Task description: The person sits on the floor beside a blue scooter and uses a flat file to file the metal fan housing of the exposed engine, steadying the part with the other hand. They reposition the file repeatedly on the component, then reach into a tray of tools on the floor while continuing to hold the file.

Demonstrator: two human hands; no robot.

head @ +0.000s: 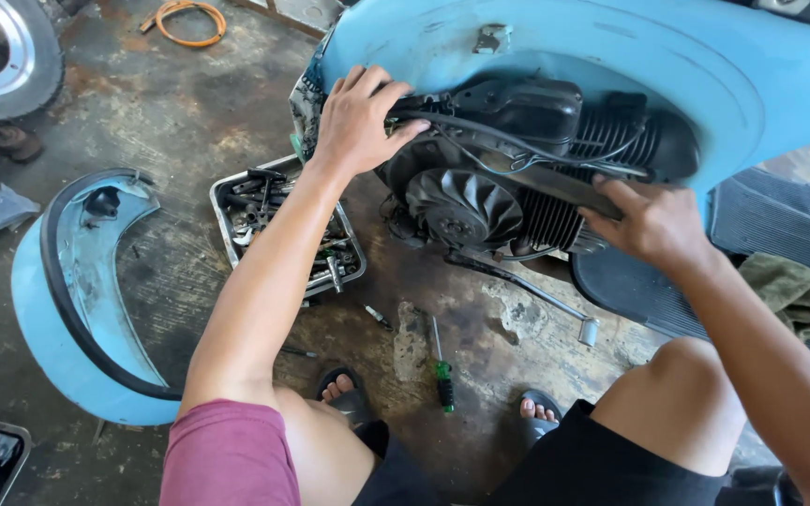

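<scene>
Engine: black scooter engine (517,178), exposed in the open side of the light-blue scooter body (705,66); ribbed cooling fins, round vaned fan wheel (464,208), smooth black shroud on top; its lower part is in shadow and hard to make out.
Left hand: left hand (360,120) lies flat, fingers spread, on the engine's upper left edge beside a black cable (480,131); fingertips partly hidden behind the cable, no closed grasp visible.
Right hand: right hand (653,223) rests on the engine's right side, fingers bent around a dark bar; fingertips hidden, so the grip cannot be told for sure.
Kick lever: thin metal rod (527,290) slanting down from under the engine to a pale end piece.
Screwdriver: green-handled screwdriver (441,365) lying on the stained concrete floor (171,103), between the person's sandalled feet.
Tool tray: rectangular metal tray (288,230), heaped with dark sockets and wrenches, partly covered by the left forearm.
Side panel: removed light-blue curved cover (86,300) with black rubber edging, lying on the floor.
Rag: olive cloth (794,292), crumpled, on the ribbed black footboard.
Cut off: wheel rim, top left; orange hose loop, top edge.
</scene>
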